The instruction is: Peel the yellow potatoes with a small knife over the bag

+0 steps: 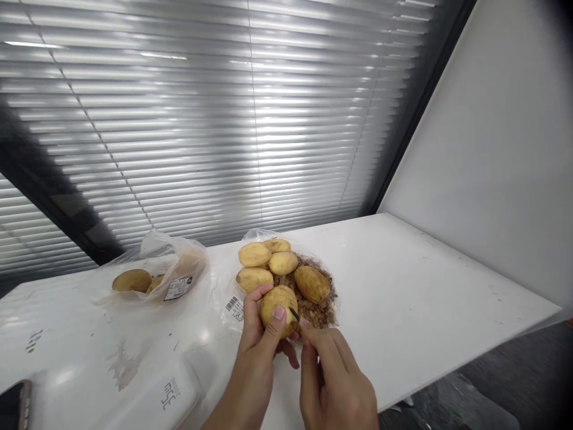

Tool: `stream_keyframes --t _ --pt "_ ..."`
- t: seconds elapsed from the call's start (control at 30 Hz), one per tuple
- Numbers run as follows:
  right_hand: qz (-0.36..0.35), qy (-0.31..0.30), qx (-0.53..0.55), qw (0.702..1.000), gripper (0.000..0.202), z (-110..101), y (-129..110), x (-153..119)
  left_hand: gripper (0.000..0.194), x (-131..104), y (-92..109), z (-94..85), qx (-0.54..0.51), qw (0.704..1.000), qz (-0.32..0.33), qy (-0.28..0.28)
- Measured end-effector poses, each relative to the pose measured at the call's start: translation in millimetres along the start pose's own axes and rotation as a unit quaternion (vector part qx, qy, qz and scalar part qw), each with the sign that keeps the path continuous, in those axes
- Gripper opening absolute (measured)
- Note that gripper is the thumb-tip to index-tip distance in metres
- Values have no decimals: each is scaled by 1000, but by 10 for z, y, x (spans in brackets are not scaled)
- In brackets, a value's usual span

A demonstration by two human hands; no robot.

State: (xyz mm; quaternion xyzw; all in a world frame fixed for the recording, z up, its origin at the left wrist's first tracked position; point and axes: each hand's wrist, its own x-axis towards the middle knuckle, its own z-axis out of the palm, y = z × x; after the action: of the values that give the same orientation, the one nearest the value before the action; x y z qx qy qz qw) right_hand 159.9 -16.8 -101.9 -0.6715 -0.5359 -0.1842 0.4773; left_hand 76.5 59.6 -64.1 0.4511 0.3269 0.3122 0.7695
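My left hand (261, 343) is wrapped round a yellow-brown potato (278, 303), its thumb on the near face. In my right hand (333, 376) is a small dark-tipped tool (294, 313), pinched between thumb and fingers, with its tip against the potato's right side. Most of the tool is hidden by the fingers. Just beyond, several pale peeled potatoes (254, 254) and a browner potato (312, 284) lie on a clear plastic bag (228, 292) with a barcode label. Brown peel scraps (319, 313) are heaped around the browner potato.
Another plastic bag (197, 266) with potatoes (132, 280) inside stands at the left of the white table (403, 298). Nearer me are a white power bank (156, 397) and a phone (15, 406) at the left edge. Blinds and a white wall border the table.
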Motion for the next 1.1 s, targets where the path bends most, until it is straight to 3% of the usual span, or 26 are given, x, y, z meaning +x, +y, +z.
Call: stream_keyframes --t 1.1 --pt "-7 -12 -23 1000 19 -12 16 41 43 -11 -2 17 -5 1000 -18 -12"
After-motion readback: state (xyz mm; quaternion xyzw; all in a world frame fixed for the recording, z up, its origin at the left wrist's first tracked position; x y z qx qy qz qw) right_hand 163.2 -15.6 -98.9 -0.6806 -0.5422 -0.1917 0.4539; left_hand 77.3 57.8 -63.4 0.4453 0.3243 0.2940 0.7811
